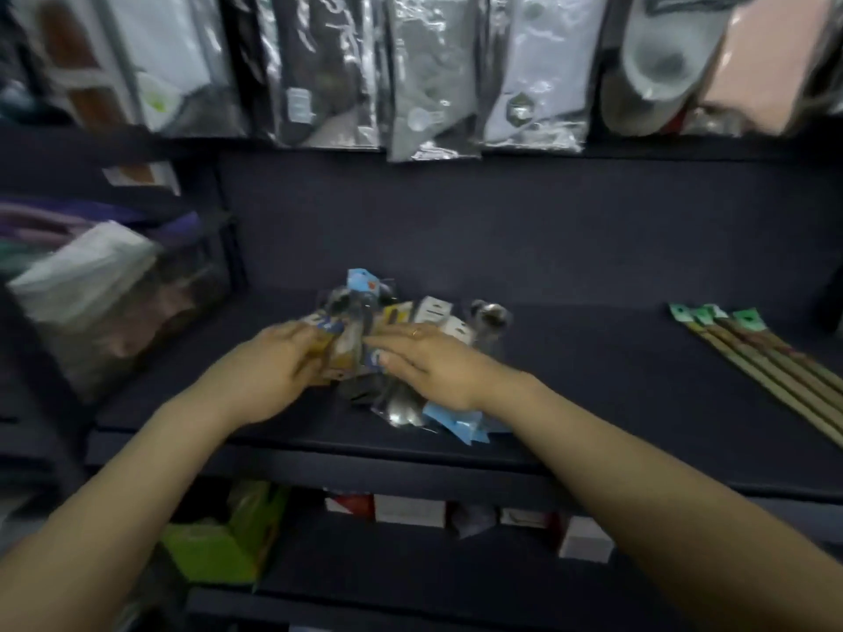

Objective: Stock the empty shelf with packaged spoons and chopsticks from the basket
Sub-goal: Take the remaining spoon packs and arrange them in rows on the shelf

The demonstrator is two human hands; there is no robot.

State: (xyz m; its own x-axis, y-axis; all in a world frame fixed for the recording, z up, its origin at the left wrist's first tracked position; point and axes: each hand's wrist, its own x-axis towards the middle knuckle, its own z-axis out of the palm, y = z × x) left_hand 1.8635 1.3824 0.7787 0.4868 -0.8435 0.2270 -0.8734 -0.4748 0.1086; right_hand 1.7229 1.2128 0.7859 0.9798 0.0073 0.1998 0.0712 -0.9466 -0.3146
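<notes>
The spoon packets (387, 339) lie heaped mid-shelf (593, 367) under my hands. The chopstick packs (766, 358) lie well apart, far right.

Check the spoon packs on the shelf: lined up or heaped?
Heaped. The spoon packs lie overlapping at odd angles under the left hand and right hand; the chopsticks lie side by side.

Above me hang bagged socks (429, 79); below sit a green box (219, 540) and white boxes (410, 510) — folded cloth (86, 275) at my left.

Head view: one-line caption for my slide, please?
Both hands sort spoon packs mid-shelf; chopsticks lie right.
</notes>
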